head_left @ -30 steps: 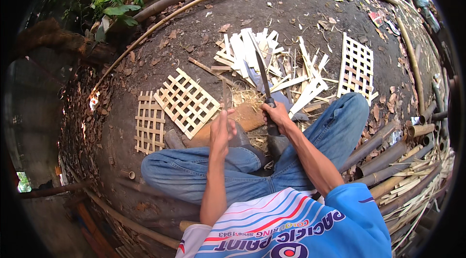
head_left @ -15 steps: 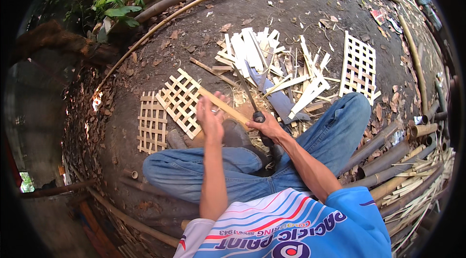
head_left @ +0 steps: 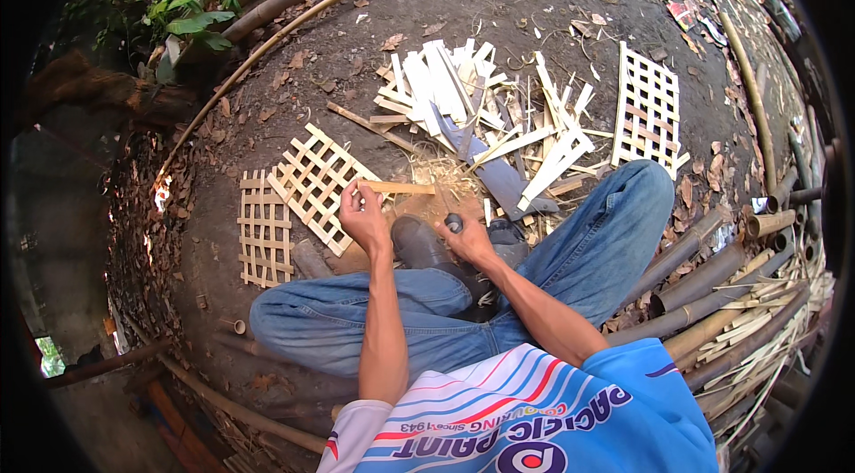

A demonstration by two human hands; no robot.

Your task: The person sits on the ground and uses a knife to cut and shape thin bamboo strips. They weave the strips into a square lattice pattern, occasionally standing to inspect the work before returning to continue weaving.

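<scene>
Between my bent knees, my left hand (head_left: 365,216) is closed on one end of a flat bamboo strip (head_left: 403,188), which points rightward. My right hand (head_left: 469,241) grips a knife by its black handle (head_left: 454,223). The thin blade rises past the strip's right end; whether they touch I cannot tell. Beyond my left hand lies a woven bamboo lattice panel (head_left: 316,179), overlapping a second lattice panel (head_left: 264,237). Ahead is a heap of pale bamboo strips (head_left: 441,85), with a dark grey-blue flat piece (head_left: 499,179) at its near side.
A third lattice panel (head_left: 647,108) lies beyond my right knee. Bamboo poles (head_left: 686,295) and split strips (head_left: 744,339) are stacked at the right. A long curved pole (head_left: 294,28) crosses the dirt ground at the far left, near a green plant (head_left: 196,19).
My left hand has closed on the strip, where its fingers were spread before. The strip has swung to nearly level and left my right thumb. The knife blade has turned and looks shorter.
</scene>
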